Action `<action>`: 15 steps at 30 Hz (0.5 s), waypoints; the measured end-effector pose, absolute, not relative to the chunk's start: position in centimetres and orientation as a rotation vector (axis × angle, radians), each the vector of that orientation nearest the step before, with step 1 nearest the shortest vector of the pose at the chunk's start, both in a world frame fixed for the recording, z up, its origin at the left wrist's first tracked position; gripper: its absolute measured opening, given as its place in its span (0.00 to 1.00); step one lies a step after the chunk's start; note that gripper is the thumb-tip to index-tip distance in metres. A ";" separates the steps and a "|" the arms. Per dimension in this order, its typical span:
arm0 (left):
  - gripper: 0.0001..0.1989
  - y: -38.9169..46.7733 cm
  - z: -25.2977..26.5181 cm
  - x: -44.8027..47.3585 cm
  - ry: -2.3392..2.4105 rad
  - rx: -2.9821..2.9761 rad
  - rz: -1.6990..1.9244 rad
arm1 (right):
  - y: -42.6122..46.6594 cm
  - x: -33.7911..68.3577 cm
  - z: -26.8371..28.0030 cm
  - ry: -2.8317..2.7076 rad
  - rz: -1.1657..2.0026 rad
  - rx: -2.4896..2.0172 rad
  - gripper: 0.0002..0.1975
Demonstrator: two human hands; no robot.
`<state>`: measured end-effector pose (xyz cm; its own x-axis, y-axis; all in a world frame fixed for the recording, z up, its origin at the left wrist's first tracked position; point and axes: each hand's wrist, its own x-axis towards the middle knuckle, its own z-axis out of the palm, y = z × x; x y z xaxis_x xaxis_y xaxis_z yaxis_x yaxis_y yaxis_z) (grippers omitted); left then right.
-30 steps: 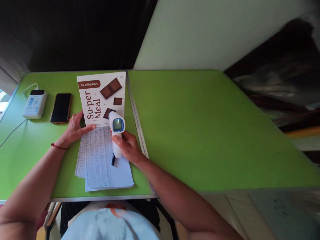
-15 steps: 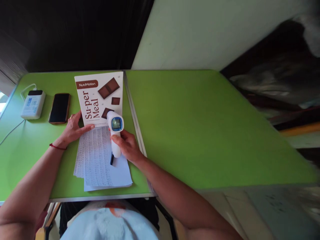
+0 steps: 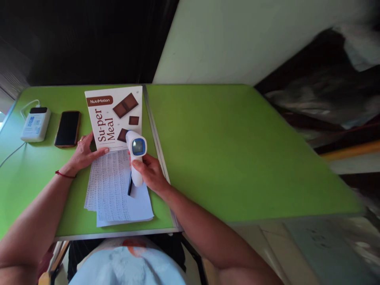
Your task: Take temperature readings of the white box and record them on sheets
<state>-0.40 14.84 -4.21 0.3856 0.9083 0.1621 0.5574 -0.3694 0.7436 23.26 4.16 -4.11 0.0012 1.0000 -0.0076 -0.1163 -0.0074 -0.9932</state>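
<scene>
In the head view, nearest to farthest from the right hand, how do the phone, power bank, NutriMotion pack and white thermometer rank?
1. White thermometer: held in the right hand.
2. NutriMotion pack: ahead and left.
3. Phone: left of the pack.
4. Power bank: farthest left.

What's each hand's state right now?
Left hand: thumb and fingers spread at near left corner of NutriMotion box; can't tell if gripping.
Right hand: closed around handle of white handheld device.

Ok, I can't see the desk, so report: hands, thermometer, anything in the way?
Right hand gripping white thermometer, screen toward camera. Left hand at near left corner of box. Thermometer hides part of box and black pen.
</scene>
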 end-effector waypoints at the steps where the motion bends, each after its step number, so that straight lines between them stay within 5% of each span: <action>1: 0.33 14.8 -4.2 -0.4 1.256 2.058 0.778 | 4.2 23.5 -3.9 -1.130 1.220 -1.138 0.19; 10: 0.36 14.3 -3.0 0.1 1.271 2.064 0.798 | 6.2 30.3 -2.7 -1.454 0.372 -1.689 0.16; 15: 0.36 14.6 -3.3 0.0 1.396 2.110 0.820 | 6.8 31.5 -3.5 -1.681 0.373 -2.056 0.11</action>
<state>0.05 14.57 -3.34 0.3009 0.9283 0.2184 0.6428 -0.3666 0.6727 31.50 6.80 -3.53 0.2183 0.9729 0.0761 0.8493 -0.1510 -0.5059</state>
